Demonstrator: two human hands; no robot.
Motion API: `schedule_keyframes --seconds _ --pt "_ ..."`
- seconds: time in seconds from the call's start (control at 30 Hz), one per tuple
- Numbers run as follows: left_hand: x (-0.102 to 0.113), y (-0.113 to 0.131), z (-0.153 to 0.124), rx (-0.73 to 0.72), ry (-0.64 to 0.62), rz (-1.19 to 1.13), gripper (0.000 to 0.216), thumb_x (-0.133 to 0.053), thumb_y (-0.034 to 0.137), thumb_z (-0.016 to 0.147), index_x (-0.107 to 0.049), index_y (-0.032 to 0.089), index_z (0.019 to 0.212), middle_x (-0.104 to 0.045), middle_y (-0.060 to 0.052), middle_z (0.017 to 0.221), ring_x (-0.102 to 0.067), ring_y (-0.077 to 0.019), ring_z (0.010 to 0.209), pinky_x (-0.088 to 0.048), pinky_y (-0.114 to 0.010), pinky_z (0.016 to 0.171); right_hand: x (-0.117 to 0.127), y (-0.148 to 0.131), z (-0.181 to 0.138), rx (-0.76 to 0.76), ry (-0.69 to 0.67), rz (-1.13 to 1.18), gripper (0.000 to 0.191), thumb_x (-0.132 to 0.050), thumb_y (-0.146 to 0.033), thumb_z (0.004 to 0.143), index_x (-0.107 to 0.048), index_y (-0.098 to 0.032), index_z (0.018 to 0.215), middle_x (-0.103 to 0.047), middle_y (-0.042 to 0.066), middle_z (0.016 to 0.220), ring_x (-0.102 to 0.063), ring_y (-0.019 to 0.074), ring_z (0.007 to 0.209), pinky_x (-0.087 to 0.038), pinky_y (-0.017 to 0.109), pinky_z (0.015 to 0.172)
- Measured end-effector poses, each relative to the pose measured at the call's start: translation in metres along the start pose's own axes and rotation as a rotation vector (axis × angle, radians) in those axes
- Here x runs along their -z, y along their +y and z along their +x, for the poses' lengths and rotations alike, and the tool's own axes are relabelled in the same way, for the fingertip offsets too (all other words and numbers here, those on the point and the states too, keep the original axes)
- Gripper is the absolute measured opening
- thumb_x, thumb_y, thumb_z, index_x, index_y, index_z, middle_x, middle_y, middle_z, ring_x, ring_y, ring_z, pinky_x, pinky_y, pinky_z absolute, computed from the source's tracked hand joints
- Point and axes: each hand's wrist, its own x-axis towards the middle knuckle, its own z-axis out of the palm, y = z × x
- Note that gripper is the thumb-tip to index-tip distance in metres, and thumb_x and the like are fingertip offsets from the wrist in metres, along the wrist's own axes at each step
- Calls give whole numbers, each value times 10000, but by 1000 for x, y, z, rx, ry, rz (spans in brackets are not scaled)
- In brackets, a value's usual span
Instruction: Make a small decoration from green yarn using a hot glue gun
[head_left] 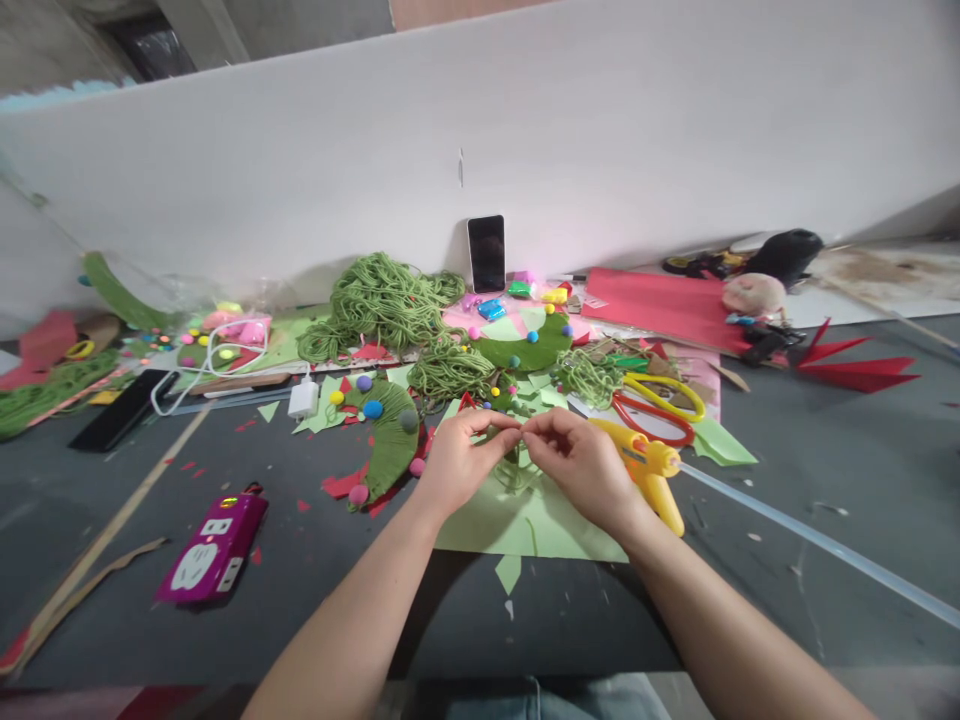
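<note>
White wall (637, 150) behind, phone (487, 253) propped against it; dark grey desk (322, 610) cluttered with paper scraps (345, 486). Left hand (471, 455) and right hand (583, 462) meet fingertip to fingertip, both pinching; what's between is too small to tell. Below them, loose strands over a pale green sheet (480, 530). Green crescent with pom-poms (391, 440) left of the hands looks wrapped and decorated, as does another crescent (529, 350) beyond. Piece at the fingertips seems unfinished; yarn heap (382, 305) remains loose. Glue gun (660, 490) beside right hand.
</note>
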Motion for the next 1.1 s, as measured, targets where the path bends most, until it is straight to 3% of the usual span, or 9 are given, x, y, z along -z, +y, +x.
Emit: schedule_keyframes --seconds 0.13,0.3,0.93,1.1 --pt "1 0 0 -29 3 45 121 -685 317 728 -757 237 783 -723 -53 811 -621 -228 798 -437 -319 748 1 1 0 65 1 -76 120 -569 -246 779 -657 -169 755 -600 13 639 -488 120 553 -412 240 503" --pt "1 -2 -1 59 -9 89 143 -653 330 730 -721 205 712 -686 -28 717 -567 -178 657 -391 -276 610 -1 1 -1 51 -5 -111 116 -565 -233 780 -661 -173 758 -610 16 662 -508 127 562 -422 245 515" --pt "-8 -4 -3 163 91 82 132 -597 237 670 -541 200 556 -516 29 548 -418 -119 522 -305 -258 527 -10 0 -3 8 36 -69 110 -555 -229 756 -644 -167 738 -615 19 656 -519 123 553 -428 241 508" --pt "-6 -8 -2 238 62 -57 128 -592 270 700 -562 196 600 -470 44 519 -359 -97 468 -271 -253 485 -1 2 1 -59 40 28 165 -587 -308 779 -656 -159 788 -661 36 687 -569 144 591 -463 263 550"
